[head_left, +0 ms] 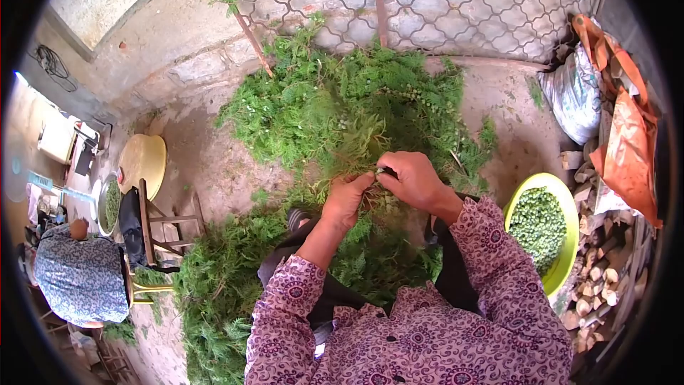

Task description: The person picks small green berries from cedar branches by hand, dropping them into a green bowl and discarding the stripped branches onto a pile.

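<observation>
My left hand [345, 199] and my right hand [413, 182] meet over the green branches. The left fingers are pinched on a leafy sprig [345, 169]. My right fingers are closed beside the left fingertips, round something small and dark that I cannot make out. A large heap of feathery green branches [306, 110] with small pale berries lies on the ground beyond my hands. More cut branches [221, 292] lie at the left of my legs. To the right stands a yellow-green basin [569, 242] holding many small green berries [536, 228].
Firewood [595, 281], a white sack [576, 96] and orange sheeting [630, 153] line the right side. A metal lattice [427, 3] stands ahead. At left are a wooden chair [167, 224], a round yellow board [151, 162] and another person [82, 274] bending by a bowl.
</observation>
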The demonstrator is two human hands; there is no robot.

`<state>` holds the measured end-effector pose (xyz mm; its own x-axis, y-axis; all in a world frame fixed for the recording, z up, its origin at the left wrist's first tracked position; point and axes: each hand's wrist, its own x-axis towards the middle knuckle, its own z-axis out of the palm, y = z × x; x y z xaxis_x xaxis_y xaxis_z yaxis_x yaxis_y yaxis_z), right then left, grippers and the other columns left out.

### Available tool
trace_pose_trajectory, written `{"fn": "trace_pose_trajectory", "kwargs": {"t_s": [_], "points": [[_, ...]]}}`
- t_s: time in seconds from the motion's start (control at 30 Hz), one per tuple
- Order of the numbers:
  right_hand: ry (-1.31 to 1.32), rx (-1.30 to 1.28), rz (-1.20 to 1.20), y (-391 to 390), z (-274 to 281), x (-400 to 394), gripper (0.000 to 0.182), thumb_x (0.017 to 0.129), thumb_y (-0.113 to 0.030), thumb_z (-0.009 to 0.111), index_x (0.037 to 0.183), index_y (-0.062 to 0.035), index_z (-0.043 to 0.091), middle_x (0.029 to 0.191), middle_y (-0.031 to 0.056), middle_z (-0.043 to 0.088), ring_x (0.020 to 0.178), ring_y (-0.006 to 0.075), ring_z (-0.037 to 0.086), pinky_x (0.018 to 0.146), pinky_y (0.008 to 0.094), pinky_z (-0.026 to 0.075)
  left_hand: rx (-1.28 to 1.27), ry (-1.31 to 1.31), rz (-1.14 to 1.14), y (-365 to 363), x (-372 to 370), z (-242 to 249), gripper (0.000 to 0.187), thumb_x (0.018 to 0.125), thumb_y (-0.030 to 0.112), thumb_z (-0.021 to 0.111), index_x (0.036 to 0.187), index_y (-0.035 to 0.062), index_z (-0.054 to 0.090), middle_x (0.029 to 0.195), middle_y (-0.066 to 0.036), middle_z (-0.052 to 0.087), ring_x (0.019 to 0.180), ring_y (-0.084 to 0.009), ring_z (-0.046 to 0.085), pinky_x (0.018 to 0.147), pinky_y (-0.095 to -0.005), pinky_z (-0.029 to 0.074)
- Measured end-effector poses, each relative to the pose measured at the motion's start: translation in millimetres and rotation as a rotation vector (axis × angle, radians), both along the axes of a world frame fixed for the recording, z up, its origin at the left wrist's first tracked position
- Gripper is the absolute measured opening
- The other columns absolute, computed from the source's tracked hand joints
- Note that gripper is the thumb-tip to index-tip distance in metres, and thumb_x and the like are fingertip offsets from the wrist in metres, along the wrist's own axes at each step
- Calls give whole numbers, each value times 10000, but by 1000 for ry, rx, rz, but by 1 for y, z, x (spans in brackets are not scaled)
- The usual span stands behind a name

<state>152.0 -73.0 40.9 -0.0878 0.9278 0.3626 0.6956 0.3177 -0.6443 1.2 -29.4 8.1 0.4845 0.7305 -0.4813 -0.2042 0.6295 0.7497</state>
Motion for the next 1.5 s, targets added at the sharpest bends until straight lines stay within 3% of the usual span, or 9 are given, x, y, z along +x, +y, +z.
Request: {"fn": "trace_pose_trajectory", "kwargs": {"t_s": [0.2,0.27,0.37,0.43,0.5,0.73,0.87,1.03,1.5], "points": [[81,-59,40,2,-4,0,128,700,-119,576,777,-21,546,625,135,538,533,283,529,505,365,405,87,-7,39,-2,-2,-1,129,782,88,563,823,-33,583,708,-70,595,604,-130,545,500,-256,424],[307,-256,116,6,-9,7,86,737,-72,559,780,0,540,593,29,524,504,109,487,455,243,361,146,-9,-18,-1,-4,-1,136,793,89,547,795,-40,592,691,-67,593,586,-119,526,523,-240,410],[750,-531,103,6,14,14,86,754,-72,545,804,-3,539,598,-24,493,538,37,456,443,185,339,160,53,-1,2,-10,-2,153,804,103,545,798,-43,589,699,-63,591,609,-107,513,585,-232,400],[809,-560,113,5,20,25,95,771,-81,510,841,-20,527,600,3,498,524,53,454,430,183,337,181,23,-7,1,-13,0,148,811,112,545,812,-30,587,702,-53,587,622,-103,504,599,-230,390],[1217,-681,242,3,21,30,98,773,-101,481,837,-34,513,662,25,525,552,75,481,434,190,351,202,-9,-23,1,-14,2,143,817,120,544,826,-17,585,705,-43,583,635,-100,495,612,-228,380],[1568,-764,373,3,18,26,79,818,-118,483,849,-48,501,737,65,543,535,91,472,383,187,323,228,-34,-39,3,-16,9,97,829,133,543,856,43,565,726,-7,562,700,-91,471,701,-230,342],[1420,-686,303,6,16,33,77,826,-122,493,830,-46,507,681,46,526,505,74,448,378,183,305,272,-48,-77,5,-19,11,79,827,118,542,844,45,567,724,-4,554,708,-91,474,720,-236,346],[719,-679,97,3,16,22,219,826,-247,553,853,-30,571,626,-36,451,491,37,371,437,187,321,290,-110,-102,2,-19,22,65,830,96,533,833,43,570,723,-4,550,698,-94,480,713,-235,360],[830,-769,209,5,7,18,169,758,-144,620,850,-5,590,633,-32,485,513,36,391,453,198,310,214,-138,-62,2,-21,17,121,791,127,613,877,50,577,781,-2,573,722,-110,513,733,-252,383]]}}
